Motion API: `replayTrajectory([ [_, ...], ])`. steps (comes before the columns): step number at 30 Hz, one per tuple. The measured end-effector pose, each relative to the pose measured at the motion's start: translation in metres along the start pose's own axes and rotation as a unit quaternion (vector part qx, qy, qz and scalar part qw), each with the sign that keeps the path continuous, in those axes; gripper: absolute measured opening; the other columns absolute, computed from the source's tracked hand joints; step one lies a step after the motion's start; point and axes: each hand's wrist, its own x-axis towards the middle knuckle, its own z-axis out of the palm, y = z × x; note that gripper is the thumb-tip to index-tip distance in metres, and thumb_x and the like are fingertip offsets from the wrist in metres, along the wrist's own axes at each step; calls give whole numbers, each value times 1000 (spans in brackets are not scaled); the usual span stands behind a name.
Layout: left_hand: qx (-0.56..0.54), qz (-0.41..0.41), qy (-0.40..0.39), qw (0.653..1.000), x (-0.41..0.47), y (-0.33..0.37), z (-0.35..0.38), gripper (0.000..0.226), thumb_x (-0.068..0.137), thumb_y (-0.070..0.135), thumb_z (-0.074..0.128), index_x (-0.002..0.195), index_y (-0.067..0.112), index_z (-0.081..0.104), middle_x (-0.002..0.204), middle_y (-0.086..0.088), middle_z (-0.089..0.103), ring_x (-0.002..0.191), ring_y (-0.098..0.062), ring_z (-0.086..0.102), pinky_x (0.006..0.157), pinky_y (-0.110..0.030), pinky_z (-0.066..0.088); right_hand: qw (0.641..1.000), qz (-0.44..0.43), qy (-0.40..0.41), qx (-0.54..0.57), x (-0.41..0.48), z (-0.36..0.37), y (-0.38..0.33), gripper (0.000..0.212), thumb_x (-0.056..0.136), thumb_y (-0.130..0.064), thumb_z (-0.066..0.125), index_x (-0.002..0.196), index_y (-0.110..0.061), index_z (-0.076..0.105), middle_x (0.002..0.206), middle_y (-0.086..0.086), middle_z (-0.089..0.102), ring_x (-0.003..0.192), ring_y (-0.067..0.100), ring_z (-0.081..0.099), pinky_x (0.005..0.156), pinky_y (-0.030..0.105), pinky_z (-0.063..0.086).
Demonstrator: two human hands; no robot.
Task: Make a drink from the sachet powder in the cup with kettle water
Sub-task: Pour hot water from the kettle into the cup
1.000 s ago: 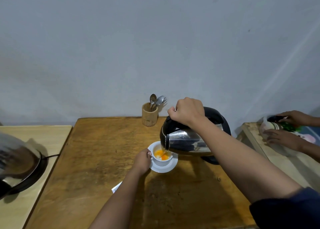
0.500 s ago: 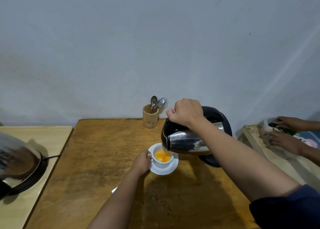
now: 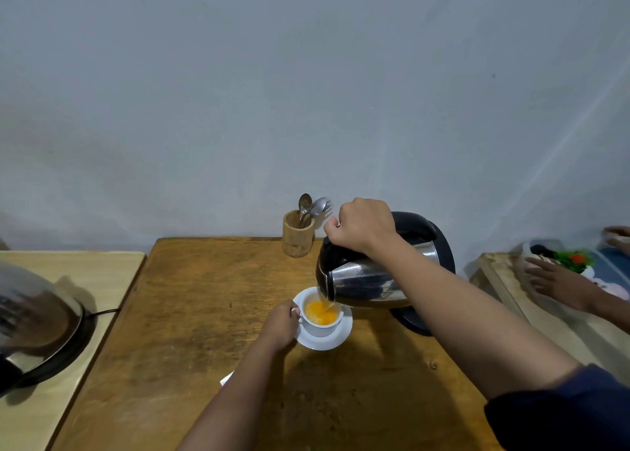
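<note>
nearest the camera, a white scrap of paper (image 3: pixel 227 378), perhaps the sachet, peeks out beside the left forearm on the wooden table (image 3: pixel 177 314). just beyond it the left hand (image 3: pixel 280 324) is closed on the handle of the white cup (image 3: pixel 320 317), at the cup's 9 o'clock, steadying it on its saucer (image 3: pixel 327 340). orange liquid with paler patches of powder sits low in the cup. from the cup's 2 o'clock the steel kettle (image 3: pixel 364 280) tips its spout over the rim, a thin stream falling in; the right hand (image 3: pixel 361 227) is wrapped tight round the kettle's black handle on top. the kettle likely feels heavy and its metal body hot, so the handle is the only safe hold. the cup is light, glazed and breakable, and could skate on the saucer, so the person's grip at the handle makes sense. the kettle's black base (image 3: pixel 414 324) lies at 3 o'clock. farthest, at 12 o'clock, a wooden holder (image 3: pixel 297 237) stands with spoons.
</note>
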Motion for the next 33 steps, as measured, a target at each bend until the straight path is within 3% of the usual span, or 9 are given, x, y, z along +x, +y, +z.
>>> replayTrajectory([
  [10, 5, -10, 8, 1000, 0, 0, 1, 27, 97, 19, 37, 109, 6, 59, 111, -17, 63, 86, -22, 52, 73, -28, 38, 1000, 7, 1, -2, -2, -1, 4, 45, 86, -29, 42, 46, -17, 27, 50, -1, 31, 52, 20, 38, 46, 25, 22],
  [15, 6, -15, 6, 1000, 1, 1, 1, 28, 97, 19, 37, 110, 6, 58, 111, -18, 63, 86, -22, 51, 73, -28, 38, 1000, 14, 4, 3, -4, -1, 6, 46, 86, -30, 42, 44, -16, 29, 48, -1, 32, 44, 14, 28, 45, 23, 22],
  [33, 6, -17, 16, 1000, -1, 4, 1, 28, 97, 15, 37, 110, 3, 58, 113, -18, 62, 86, -20, 49, 72, -28, 36, 1000, 24, 15, 4, -10, 3, 8, 47, 86, -30, 42, 43, -15, 29, 46, -1, 32, 43, 15, 29, 45, 23, 20],
])
